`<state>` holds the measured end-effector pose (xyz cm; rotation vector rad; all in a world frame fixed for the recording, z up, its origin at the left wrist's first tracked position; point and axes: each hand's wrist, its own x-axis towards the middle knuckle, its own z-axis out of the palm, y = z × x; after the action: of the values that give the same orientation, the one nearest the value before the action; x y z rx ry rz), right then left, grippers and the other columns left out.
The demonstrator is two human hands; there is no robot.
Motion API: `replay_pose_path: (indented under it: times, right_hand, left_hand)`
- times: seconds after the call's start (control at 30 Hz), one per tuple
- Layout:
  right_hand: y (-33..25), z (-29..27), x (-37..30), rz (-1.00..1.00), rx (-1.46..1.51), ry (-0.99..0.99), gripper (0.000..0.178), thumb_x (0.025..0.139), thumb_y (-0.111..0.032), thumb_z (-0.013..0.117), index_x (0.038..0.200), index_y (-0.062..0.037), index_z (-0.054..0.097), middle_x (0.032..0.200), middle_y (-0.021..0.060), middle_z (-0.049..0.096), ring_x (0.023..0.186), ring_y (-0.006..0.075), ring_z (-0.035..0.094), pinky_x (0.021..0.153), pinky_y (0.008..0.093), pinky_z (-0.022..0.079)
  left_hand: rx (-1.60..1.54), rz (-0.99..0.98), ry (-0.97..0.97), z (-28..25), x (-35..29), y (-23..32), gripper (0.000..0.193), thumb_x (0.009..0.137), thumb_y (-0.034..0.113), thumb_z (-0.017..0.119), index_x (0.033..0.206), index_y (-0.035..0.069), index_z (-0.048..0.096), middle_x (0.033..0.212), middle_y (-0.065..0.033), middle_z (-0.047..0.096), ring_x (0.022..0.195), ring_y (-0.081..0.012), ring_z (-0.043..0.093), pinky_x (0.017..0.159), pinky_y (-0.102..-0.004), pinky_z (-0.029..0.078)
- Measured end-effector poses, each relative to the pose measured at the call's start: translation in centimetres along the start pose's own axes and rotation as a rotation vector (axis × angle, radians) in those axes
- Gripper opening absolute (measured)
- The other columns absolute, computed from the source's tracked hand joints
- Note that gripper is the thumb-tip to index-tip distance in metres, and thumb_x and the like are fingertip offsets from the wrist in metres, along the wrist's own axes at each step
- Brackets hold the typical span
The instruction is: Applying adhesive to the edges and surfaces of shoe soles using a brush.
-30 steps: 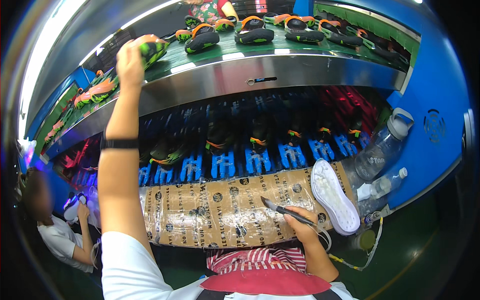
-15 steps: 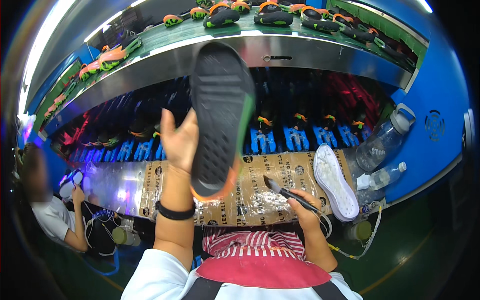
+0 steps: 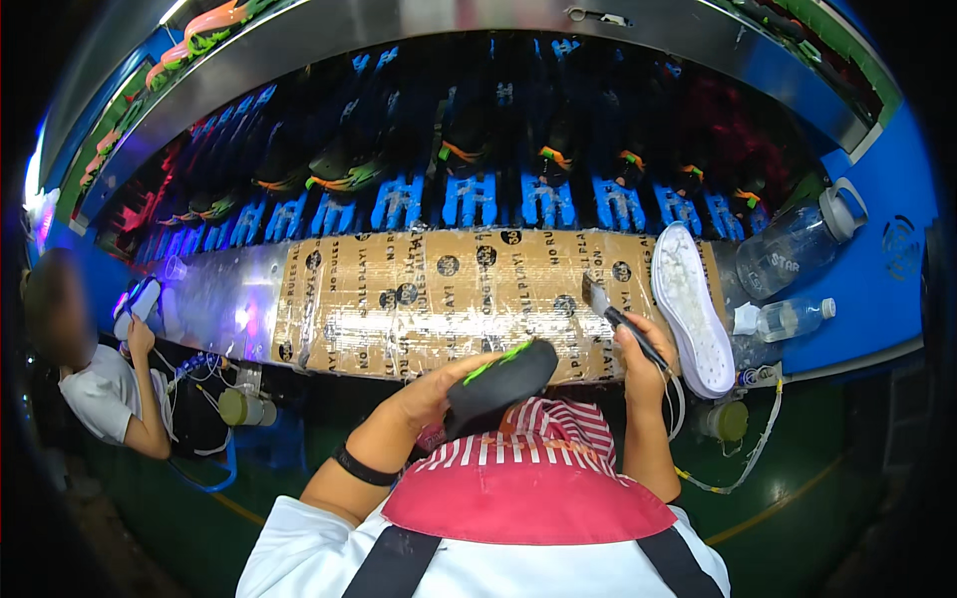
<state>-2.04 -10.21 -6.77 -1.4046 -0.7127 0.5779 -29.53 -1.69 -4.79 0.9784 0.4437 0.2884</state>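
Low in front of my apron, my left hand (image 3: pixel 427 395) is closed around a black shoe upper (image 3: pixel 510 381) with bright green along its edge. The upper lies tilted, and its far part is hidden by my hand and its own bulk. In my right hand (image 3: pixel 643 357) is a dark-handled brush (image 3: pixel 620 313), its bristles pointing up and left over the cardboard. A thin tube trails from the brush handle. Just right of that hand, a white shoe sole (image 3: pixel 686 319) lies hollow side up on the cardboard's right end.
Printed cardboard (image 3: pixel 419 329) covers the bench. Behind it, blue shoe holders (image 3: pixel 469 204) carry more uppers. A large clear jug (image 3: pixel 788 254) and a small bottle (image 3: pixel 793 319) stand at right. A co-worker (image 3: pixel 115 399) handles a shoe at far left. Pots (image 3: pixel 244 409) hang below the bench.
The shoe upper has come down from high over the bench to near my apron and been turned. My right hand and brush have shifted slightly; the view has tilted downward.
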Motion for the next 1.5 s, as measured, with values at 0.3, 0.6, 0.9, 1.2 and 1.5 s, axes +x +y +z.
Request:
replay_pose_path:
  times: [0.3,0.6,0.9,1.2,1.5]
  right_hand:
    - [-0.5,-0.3,0.0,-0.054,-0.09,0.081,0.021,0.081,-0.006,0.066,0.099,0.0041,0.062,0.084,0.0032,0.062,0.074,0.007,0.055,0.066,0.0197,0.044]
    - [-4.5,2.5,-0.5,-0.11,0.162,-0.145,0.026,0.082,-0.006,0.062,0.105,0.0062,0.058,0.086,0.0113,0.065,0.071,0.0106,0.06,0.062,0.0195,0.044]
    - [-9.1,7.3,-2.0,-0.297,-0.081,-0.564,0.019,0.073,-0.004,0.068,0.09,0.0022,0.063,0.076,0.0105,0.066,0.057,0.0113,0.059,0.052,0.0239,0.045]
    - [-9.3,10.2,-1.5,-0.872,-0.329,-0.388,0.02,0.067,-0.003,0.069,0.085,0.0006,0.063,0.067,0.012,0.059,0.055,0.0248,0.057,0.051,0.0323,0.044]
    - [-9.9,9.4,-2.6,-0.789,-0.266,-0.46,0.023,0.067,-0.001,0.07,0.088,0.0021,0.063,0.068,0.0114,0.06,0.054,0.0207,0.057,0.048,0.0285,0.042]
  left_hand:
    - [-0.433,0.088,0.053,-2.6,1.2,-3.9,0.076,0.085,0.065,0.036,0.129,0.004,0.041,0.116,-0.0239,0.054,0.103,-0.0393,0.057,0.087,-0.0477,0.049]
    - [-0.847,0.22,0.112,-2.8,1.8,-4.2,0.078,0.085,0.068,0.024,0.128,0.006,0.042,0.11,-0.0219,0.056,0.1,-0.0371,0.059,0.083,-0.0499,0.052]
    - [-0.742,0.257,-0.053,-1.1,2.0,-2.6,0.068,0.091,0.059,0.025,0.133,0.007,0.039,0.118,-0.0208,0.054,0.104,-0.0333,0.058,0.083,-0.0403,0.054]
    - [-0.686,0.117,0.104,0.4,2.9,-3.8,0.06,0.085,0.049,0.054,0.129,0.009,0.044,0.119,-0.0119,0.056,0.106,-0.0235,0.058,0.09,-0.0395,0.05]
    - [-0.716,0.294,-0.061,-1.1,2.5,-3.4,0.06,0.089,0.048,0.049,0.131,0.006,0.041,0.123,-0.0116,0.054,0.107,-0.0225,0.058,0.091,-0.0378,0.049]
